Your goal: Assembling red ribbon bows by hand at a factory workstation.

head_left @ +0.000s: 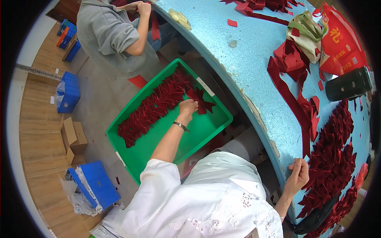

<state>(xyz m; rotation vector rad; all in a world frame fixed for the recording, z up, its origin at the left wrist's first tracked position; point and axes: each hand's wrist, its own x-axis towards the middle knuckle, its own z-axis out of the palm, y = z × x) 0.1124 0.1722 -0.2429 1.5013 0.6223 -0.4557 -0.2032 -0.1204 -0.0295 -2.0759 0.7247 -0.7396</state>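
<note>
My left hand (188, 108) reaches into a green plastic bin (174, 154), its fingers closed on a dark red ribbon bow (203, 104) near the bin's right side. Beside it, a long row of similar dark red ribbon bows (152, 109) lies packed along the bin's far-left side. My right hand (298, 174) rests at the edge of the blue table (238, 51), fingers curled together. Whatever is between those fingers is hidden. A red ribbon strip (291, 103) runs down the table to just above them, and a heap of dark red bows (331, 158) lies right next to this hand.
A dark green cylindrical container (348, 84), a red bag (342, 43) and a pale cloth bag (305, 33) stand on the table. A co-worker in a grey top (115, 39) sits at the far left. Blue crates (95, 186) and a cardboard box (74, 137) line the left wall.
</note>
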